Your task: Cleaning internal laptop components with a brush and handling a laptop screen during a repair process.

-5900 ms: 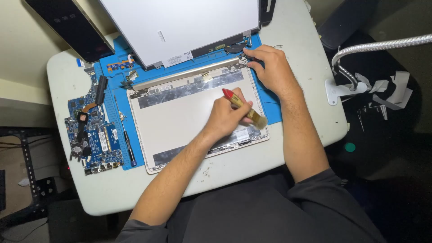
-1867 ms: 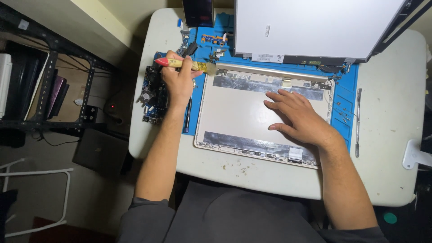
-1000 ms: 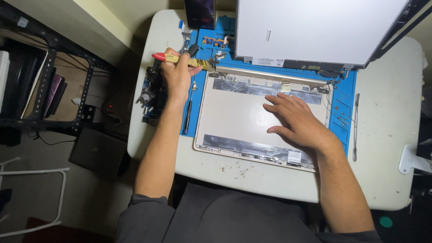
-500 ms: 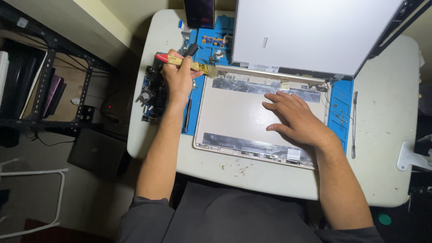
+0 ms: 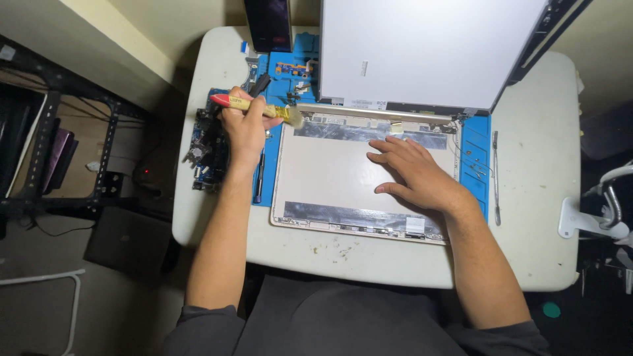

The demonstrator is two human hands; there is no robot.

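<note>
My left hand (image 5: 245, 129) grips a small brush (image 5: 258, 109) with a red-ended wooden handle, its bristles at the upper left corner of the laptop base. An opened laptop base shell (image 5: 330, 178), pale inside with foil strips, lies on a blue work mat (image 5: 476, 153). My right hand (image 5: 414, 177) rests flat on the shell, fingers spread, holding nothing. The laptop's silver lid (image 5: 428, 53) stands open behind it.
A bare circuit board (image 5: 206, 145) lies at the table's left edge under my left wrist. A dark screwdriver (image 5: 259, 183) lies on the mat, a thin metal tool (image 5: 496, 177) to the right. A dark phone-like slab (image 5: 268, 23) stands at the back. Lamp clamp (image 5: 590, 221) at right edge.
My left hand carried the brush from the shell's middle out to its upper left corner. My right hand left the hinge area and now lies flat on the shell.
</note>
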